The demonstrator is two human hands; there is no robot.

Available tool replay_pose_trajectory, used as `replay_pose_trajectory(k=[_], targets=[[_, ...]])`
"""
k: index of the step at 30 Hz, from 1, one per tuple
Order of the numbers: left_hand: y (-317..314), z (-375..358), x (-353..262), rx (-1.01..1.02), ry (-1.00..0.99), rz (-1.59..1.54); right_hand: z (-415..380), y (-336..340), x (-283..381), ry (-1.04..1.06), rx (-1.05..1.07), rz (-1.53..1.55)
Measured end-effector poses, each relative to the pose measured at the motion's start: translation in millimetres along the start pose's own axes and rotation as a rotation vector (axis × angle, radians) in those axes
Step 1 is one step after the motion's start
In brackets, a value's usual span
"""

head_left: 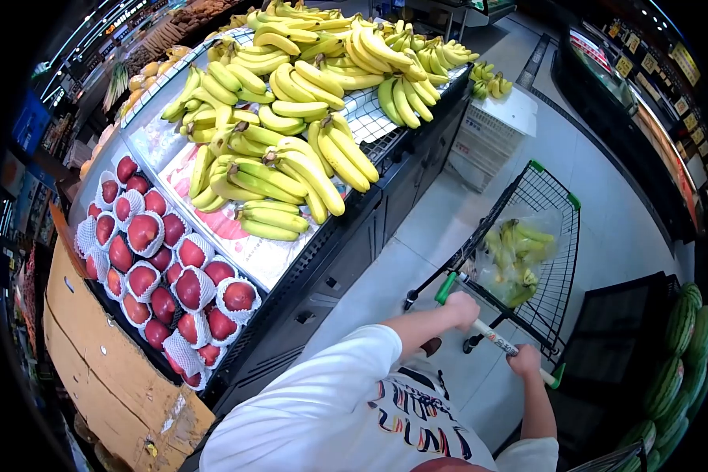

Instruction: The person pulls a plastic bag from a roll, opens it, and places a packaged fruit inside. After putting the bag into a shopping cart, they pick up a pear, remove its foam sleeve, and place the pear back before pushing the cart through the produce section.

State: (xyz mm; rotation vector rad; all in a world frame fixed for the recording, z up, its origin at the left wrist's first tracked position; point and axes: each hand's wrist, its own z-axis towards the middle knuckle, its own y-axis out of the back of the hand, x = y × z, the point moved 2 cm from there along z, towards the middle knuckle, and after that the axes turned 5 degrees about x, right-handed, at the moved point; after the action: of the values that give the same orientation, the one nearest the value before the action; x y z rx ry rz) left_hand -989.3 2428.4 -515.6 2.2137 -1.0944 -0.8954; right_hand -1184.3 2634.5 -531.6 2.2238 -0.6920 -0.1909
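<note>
Both of my hands grip the white handle bar (492, 337) of a shopping cart (568, 259). My left hand (462, 310) is wrapped round the bar near its green left end. Toward the other green end, my right hand (525, 360) is closed round the same bar. Inside the wire basket lies a clear plastic bag of bananas (518, 248), yellow with some green. The cart stands ahead of me on the tiled floor, its black frame and green corners showing.
At the left, a display stand carries many bunches of bananas (291, 86) and red apples (143, 234) in foam nets. A white crate (488, 134) with bananas on top stands beyond the cart. Watermelons (672, 385) are stacked at the right. Grey floor tiles (606, 181) surround the cart.
</note>
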Motion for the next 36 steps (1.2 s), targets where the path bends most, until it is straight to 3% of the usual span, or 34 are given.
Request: replay_pose_trajectory(k=[6, 12, 19, 24, 27, 30, 33, 36], targets=[[5, 19, -15, 0.051, 0.040, -0.024, 9, 0, -27, 0.025, -0.164, -0.121], [-21, 35, -62, -0.027, -0.037, -0.128, 0, 2, -78, 0.007, -0.086, -0.148], [-39, 46, -125, 0.074, -0.210, -0.388, -8, -11, -154, 0.112, -0.153, -0.166], [-64, 58, -155, 0.018, -0.392, -0.599, -13, -13, -192, 0.100, -0.259, -0.167], [-72, 59, -167, 0.012, -0.472, -0.693, -29, -12, -199, 0.038, -0.368, -0.112], [-74, 68, -171, 0.111, -0.494, -0.922, -47, -9, -190, -0.119, -0.705, -0.047], [-39, 64, -164, 0.162, -0.436, -1.092, -60, -26, -186, -0.359, -0.817, 0.172], [0, 105, -125, -0.016, -0.343, -1.178, -53, -85, -185, -0.550, -1.023, 0.915]])
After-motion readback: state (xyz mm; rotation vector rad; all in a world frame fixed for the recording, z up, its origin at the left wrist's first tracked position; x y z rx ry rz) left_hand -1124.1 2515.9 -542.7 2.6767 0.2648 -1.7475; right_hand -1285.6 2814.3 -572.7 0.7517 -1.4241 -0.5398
